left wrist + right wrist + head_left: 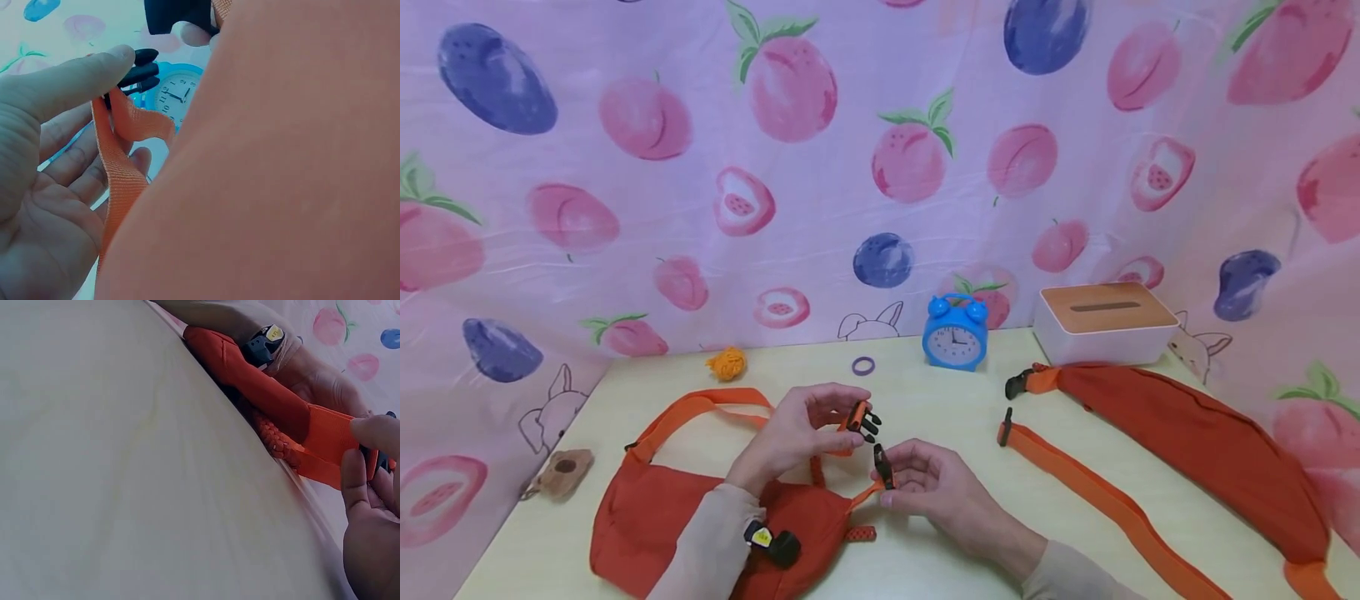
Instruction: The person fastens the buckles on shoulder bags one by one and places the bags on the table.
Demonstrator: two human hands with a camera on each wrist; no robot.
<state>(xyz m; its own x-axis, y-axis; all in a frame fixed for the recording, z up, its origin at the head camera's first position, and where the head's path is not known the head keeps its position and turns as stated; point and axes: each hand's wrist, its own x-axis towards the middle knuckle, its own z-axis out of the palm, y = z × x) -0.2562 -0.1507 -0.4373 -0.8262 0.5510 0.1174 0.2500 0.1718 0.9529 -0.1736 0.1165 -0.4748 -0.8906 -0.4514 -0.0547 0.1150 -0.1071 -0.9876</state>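
Observation:
My left hand (801,433) pinches the pronged half of a black side-release buckle (867,421) on an orange strap, its prongs pointing right. Just below and to the right, my right hand (943,492) holds the socket half (883,467) between thumb and fingers. A narrow gap separates the two halves. Both belong to a rust-red waist bag (651,517) lying under my left forearm. In the left wrist view the prongs (145,74) stick out past my thumb, with the orange strap (119,169) trailing below. The right wrist view shows webbing (328,434) running from the bag to my right fingers.
A second red waist bag (1187,442) lies at right, its strap (1097,500) and buckle halves apart. Along the back stand a blue alarm clock (955,337) and a tissue box (1105,325), near a purple ring (863,366) and orange yarn (727,364). A brown item (563,473) lies left.

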